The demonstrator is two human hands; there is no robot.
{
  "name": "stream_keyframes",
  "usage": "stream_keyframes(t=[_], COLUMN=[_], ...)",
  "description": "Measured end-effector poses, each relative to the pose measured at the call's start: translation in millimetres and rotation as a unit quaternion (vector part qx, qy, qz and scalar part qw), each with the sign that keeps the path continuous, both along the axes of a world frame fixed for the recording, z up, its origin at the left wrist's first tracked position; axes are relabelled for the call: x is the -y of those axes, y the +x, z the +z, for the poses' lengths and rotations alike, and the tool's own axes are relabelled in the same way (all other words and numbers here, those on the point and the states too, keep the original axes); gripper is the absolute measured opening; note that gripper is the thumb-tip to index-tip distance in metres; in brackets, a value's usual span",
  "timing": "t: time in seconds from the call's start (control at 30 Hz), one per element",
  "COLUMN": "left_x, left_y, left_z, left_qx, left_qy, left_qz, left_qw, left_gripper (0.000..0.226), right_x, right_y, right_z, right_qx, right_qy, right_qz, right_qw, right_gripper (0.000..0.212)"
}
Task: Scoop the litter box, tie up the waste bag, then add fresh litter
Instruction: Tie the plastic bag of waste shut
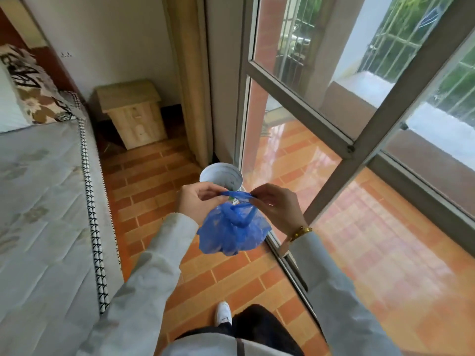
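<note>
We hold the blue waste bag (232, 231) in mid-air above the tiled floor (154, 181), between the bed (43, 201) and the glass door (334, 111). The left hand (198, 201) and the right hand (276, 204) each pinch one end of the bag's twisted handles, fingers curled on the plastic, which stretches taut between them over a knot already formed at the bag's neck. We judge the tying step to be nearly done (perhaps a second knot is being drawn). A white tub (221, 177) stands on the floor just beyond the hands. The litter box is out of view, so we cannot tell whether scooping is complete; adding fresh litter appears left to do.
</note>
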State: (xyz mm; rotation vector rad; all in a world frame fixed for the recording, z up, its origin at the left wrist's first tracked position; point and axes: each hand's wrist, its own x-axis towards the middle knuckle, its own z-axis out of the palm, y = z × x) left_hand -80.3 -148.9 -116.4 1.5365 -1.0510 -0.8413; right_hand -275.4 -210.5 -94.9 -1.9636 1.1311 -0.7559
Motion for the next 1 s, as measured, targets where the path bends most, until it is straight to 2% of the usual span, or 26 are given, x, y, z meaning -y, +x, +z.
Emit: stream_keyframes(t=[0.2,0.5,0.6,1.0], left_x=[92.0,234.6,276.4,386.4], left_y=[45.2,111.7,130.5,179.0], left_z=[-7.1,-36.2,-45.4,-100.1], left_qx=[0.002,0.031,0.03,0.016], left_qy=[0.025,0.056,0.091,0.17], left_qz=[0.052,0.067,0.084,0.101], left_qw=[0.998,0.996,0.992,0.98], left_gripper=[0.016,0.017,0.019,0.025], right_x=[102.5,266.9,315.0,427.1], right_y=[57.0,128.3,148.7,216.5], right_z=[-10.1,-46.6,-60.8,-114.6], right_qx=[-0.04,-0.071,-0.091,-0.202], right_qy=[-0.017,-0.003,-0.01,0.039], right_qz=[0.026,0.085,0.096,0.101], right_qw=[0.999,0.994,0.991,0.973], right_gripper=[0.01,0.011,0.011,0.013])
